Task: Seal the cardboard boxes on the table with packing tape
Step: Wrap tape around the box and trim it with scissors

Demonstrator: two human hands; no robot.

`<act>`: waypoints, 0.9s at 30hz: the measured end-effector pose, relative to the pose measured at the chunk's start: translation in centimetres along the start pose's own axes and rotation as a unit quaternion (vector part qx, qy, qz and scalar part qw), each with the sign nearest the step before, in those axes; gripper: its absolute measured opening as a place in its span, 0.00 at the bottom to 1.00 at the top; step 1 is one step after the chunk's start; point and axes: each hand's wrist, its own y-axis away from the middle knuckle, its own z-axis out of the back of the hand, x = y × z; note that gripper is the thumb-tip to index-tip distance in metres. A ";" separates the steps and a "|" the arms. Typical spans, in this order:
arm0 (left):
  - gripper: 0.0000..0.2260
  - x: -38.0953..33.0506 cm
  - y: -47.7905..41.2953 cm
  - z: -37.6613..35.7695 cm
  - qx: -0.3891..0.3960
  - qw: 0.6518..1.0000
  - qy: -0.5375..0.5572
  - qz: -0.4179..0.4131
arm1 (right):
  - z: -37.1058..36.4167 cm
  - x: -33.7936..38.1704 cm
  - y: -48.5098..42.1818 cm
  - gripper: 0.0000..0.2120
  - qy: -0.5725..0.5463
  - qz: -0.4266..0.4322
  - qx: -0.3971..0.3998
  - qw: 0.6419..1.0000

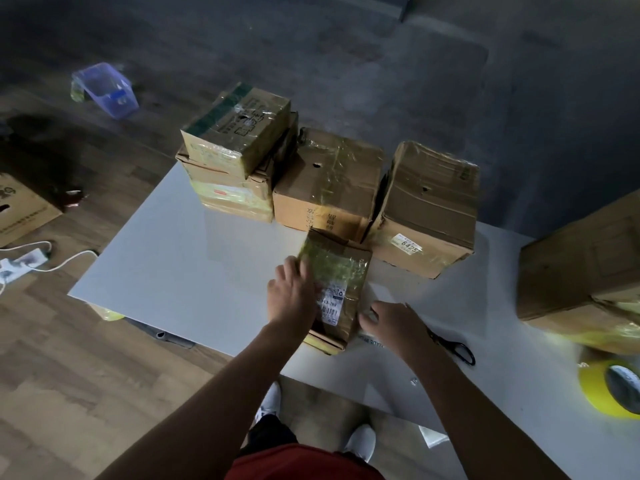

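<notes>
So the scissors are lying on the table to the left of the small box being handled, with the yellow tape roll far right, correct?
Not quite. The head view shows the scissors lying on the table to the right of the small box, just beyond the right hand. The yellow tape roll is indeed far right.

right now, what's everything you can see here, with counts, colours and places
table: one, white, centre
boxes: six visible, brown, on table; two stacked far left
small box: one of the six, nearest, under left hand
floor box: one, brown, left edge
tape roll: one, yellow, table's right end
scissors: one, black, right of right hand
bin: one, purple, floor, far left
power strip: one, white, floor, left
shoes: two, white, bottom
left hand: flat on small box
right hand: beside small box
</notes>
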 end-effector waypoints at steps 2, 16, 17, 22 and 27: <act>0.34 -1.3 0.7 -0.2 0.026 0.999 -0.030 0.004 | -0.5 -0.1 0.0 0.18 0.020 -0.004 -0.001 1.000; 0.36 -4.8 4.8 -1.5 0.142 0.976 -0.090 -0.136 | -1.3 -0.5 0.6 0.20 0.000 -0.006 -0.040 0.999; 0.38 -4.4 5.2 -1.6 0.145 0.973 -0.107 -0.146 | -1.2 -0.4 0.7 0.21 -0.003 0.000 -0.043 0.999; 0.37 -4.2 5.7 -1.4 0.141 0.969 -0.128 -0.156 | -0.7 -0.1 0.6 0.25 0.000 -0.002 -0.023 1.000; 0.40 -3.2 6.2 -1.3 0.135 0.968 -0.104 -0.187 | 0.0 0.0 0.9 0.24 0.007 -0.008 -0.003 1.000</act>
